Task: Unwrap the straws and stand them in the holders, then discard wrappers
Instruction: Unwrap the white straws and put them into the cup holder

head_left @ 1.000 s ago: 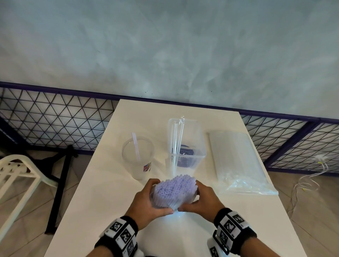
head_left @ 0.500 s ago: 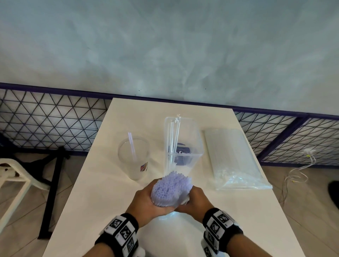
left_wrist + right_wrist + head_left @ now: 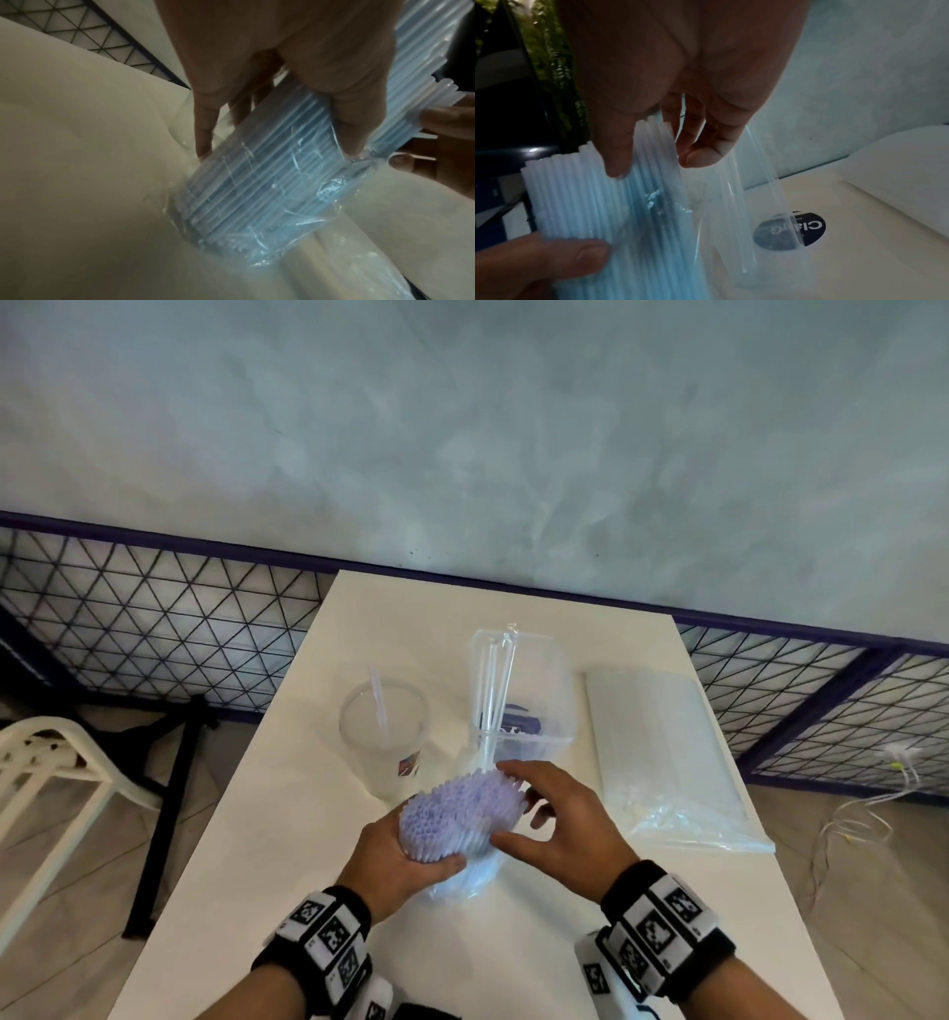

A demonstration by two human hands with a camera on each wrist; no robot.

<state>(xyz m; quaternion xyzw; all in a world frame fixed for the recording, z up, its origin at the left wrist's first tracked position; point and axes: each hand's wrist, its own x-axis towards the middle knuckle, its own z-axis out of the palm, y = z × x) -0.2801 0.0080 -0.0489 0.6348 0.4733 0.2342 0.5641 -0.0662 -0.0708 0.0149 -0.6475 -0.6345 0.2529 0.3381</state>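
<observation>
A thick bundle of pale blue straws (image 3: 462, 806) stands tilted on the white table (image 3: 287, 839). Its lower end sits in a crumpled clear wrapper (image 3: 464, 883). My left hand (image 3: 411, 850) grips the bundle from the left, thumb in front and fingers behind. My right hand (image 3: 534, 806) hovers at the bundle's right side with its fingers spread; the thumb (image 3: 614, 160) touches the straws near their tops. Behind the bundle a clear cup (image 3: 382, 726) holds one straw, and a clear rectangular container (image 3: 544, 711) holds a few long straws.
A large clear bag of packed straws (image 3: 662, 752) lies flat on the table's right side. A wire-mesh fence (image 3: 154, 629) runs behind the table. To the left stand a white plastic chair (image 3: 46, 762) and a black table leg.
My right hand has let go of the bundle and spread its fingers. The left hand keeps its grip, and the straws now lean left with more of them showing above the wrapper.
</observation>
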